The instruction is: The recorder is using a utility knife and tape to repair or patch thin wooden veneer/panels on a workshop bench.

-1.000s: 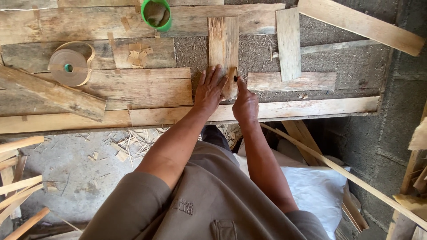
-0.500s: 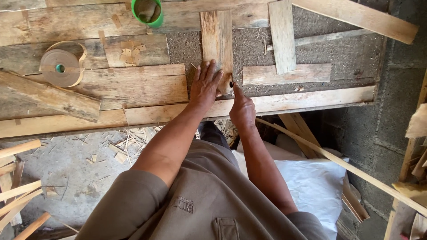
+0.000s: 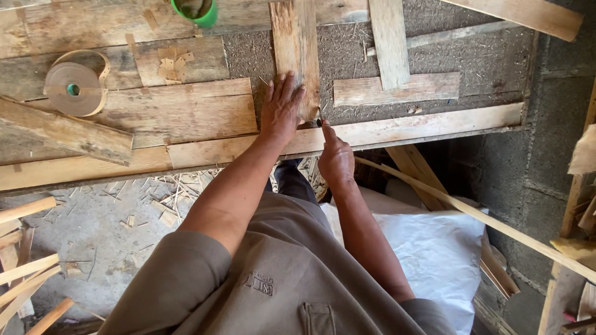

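On workbench, 12 o'clock: left hand (image 3: 280,110) spread flat, pinning upright plank (image 3: 297,49) steady. Right hand (image 3: 335,158) at 3 o'clock, pinching small dark tool (image 3: 320,122) against plank's lower edge. Tape roll (image 3: 72,90) at 9 o'clock.

The upright plank (image 3: 297,49) is weathered tan with orange-brown streaks and grey grain. The counter (image 3: 186,111) is a patchwork of pale brown and grey boards around a dark, speckled grey-brown panel. The roll of tape (image 3: 73,90) is cardboard brown with a small green centre. The cup (image 3: 197,12) at the top edge is bright green. The sleeves (image 3: 248,279) are plain khaki-grey. The sheet (image 3: 428,254) below is white, and the block wall (image 3: 546,155) is dull grey.
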